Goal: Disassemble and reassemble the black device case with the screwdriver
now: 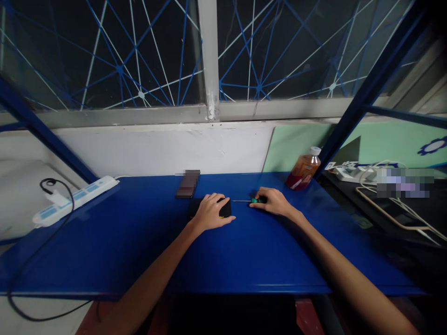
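A flat black box [226,209] with a small yellow mark lies on the blue table [223,260]. My left hand [212,211] grips it from above, the fingers over its top and the thumb along its near right side, so much of the box is hidden. My right hand [274,201] is closed around the green handle of a screwdriver [254,201]. The thin metal shaft points left, level with the table, and its tip is at the box's right side. Whether the tip touches the box I cannot tell.
Behind the box lies a dark phone [188,184]. A drink bottle [303,170] stands at the back right. On the left are a white power strip [77,201] and a black cable [42,249]. Cables and another phone [387,209] lie on a dark surface at right.
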A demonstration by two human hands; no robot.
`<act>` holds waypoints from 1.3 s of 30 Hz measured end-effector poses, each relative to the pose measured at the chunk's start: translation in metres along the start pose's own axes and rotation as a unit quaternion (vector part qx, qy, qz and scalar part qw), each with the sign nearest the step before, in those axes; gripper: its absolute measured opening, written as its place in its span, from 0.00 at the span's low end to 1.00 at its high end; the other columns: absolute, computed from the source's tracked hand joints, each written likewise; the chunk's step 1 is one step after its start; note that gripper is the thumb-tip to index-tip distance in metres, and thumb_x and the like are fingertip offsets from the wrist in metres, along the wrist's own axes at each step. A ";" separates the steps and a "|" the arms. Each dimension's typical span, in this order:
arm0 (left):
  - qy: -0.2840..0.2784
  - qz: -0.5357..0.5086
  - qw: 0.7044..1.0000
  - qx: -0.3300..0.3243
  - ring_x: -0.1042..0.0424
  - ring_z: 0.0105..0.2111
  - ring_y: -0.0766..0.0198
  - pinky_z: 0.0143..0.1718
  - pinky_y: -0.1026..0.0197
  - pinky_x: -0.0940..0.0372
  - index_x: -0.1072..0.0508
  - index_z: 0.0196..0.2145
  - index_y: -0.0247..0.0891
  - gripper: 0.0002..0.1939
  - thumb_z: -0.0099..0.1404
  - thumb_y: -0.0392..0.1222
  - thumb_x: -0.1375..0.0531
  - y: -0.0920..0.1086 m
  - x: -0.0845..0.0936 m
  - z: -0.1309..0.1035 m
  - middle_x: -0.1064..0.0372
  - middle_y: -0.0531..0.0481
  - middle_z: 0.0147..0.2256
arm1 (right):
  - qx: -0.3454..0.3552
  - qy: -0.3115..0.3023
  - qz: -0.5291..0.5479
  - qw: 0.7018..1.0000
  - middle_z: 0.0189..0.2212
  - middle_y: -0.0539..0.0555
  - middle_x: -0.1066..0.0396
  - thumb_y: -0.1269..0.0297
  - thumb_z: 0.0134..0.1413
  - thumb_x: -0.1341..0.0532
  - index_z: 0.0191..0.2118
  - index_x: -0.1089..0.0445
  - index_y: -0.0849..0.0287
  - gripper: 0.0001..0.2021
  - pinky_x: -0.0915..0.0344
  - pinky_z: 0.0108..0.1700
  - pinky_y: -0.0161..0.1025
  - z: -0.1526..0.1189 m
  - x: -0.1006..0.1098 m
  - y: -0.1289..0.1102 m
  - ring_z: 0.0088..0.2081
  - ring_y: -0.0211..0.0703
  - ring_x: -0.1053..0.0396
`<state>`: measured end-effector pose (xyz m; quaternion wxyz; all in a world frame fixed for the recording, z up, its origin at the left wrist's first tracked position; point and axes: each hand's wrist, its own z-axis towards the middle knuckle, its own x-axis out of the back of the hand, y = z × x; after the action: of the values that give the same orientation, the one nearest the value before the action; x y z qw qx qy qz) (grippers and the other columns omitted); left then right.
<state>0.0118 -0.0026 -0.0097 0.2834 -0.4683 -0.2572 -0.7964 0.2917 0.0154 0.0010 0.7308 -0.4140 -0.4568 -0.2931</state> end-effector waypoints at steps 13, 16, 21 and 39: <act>0.000 -0.014 1.000 -0.005 0.33 0.48 0.48 0.45 0.46 0.38 0.30 0.52 0.39 0.32 0.60 0.65 0.44 0.001 0.004 0.001 0.32 0.40 0.50 | -0.024 -0.024 -0.003 0.999 0.27 0.49 0.30 0.51 0.51 0.38 0.35 0.34 0.54 0.13 0.48 0.28 0.34 -0.002 0.004 0.000 0.26 0.39 0.35; 0.016 -0.028 0.999 -0.017 0.35 0.51 0.48 0.49 0.45 0.40 0.29 0.52 0.41 0.28 0.62 0.62 0.44 0.005 0.008 0.002 0.34 0.41 0.53 | -0.024 -0.020 0.002 1.000 0.26 0.49 0.30 0.51 0.51 0.38 0.35 0.35 0.54 0.13 0.49 0.28 0.34 -0.002 0.005 -0.001 0.26 0.39 0.35; 0.013 -0.048 0.998 -0.048 0.38 0.55 0.47 0.52 0.42 0.42 0.29 0.51 0.43 0.25 0.62 0.60 0.43 0.008 0.011 0.002 0.35 0.42 0.55 | -0.019 -0.020 0.006 1.000 0.26 0.48 0.30 0.50 0.50 0.38 0.34 0.35 0.54 0.13 0.49 0.28 0.34 -0.002 0.007 -0.005 0.26 0.39 0.35; -0.003 -0.107 0.994 -0.034 0.33 0.51 0.49 0.51 0.46 0.40 0.30 0.52 0.40 0.24 0.65 0.58 0.46 0.016 0.022 0.004 0.32 0.41 0.50 | -0.034 0.035 0.031 0.998 0.26 0.50 0.29 0.48 0.51 0.40 0.34 0.34 0.55 0.15 0.46 0.29 0.35 -0.002 0.013 -0.008 0.26 0.40 0.35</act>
<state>0.0163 -0.0159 0.0142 0.1795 -0.4503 -0.2792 -0.8289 0.2917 0.0087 0.0150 0.7407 -0.4421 -0.4072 -0.3001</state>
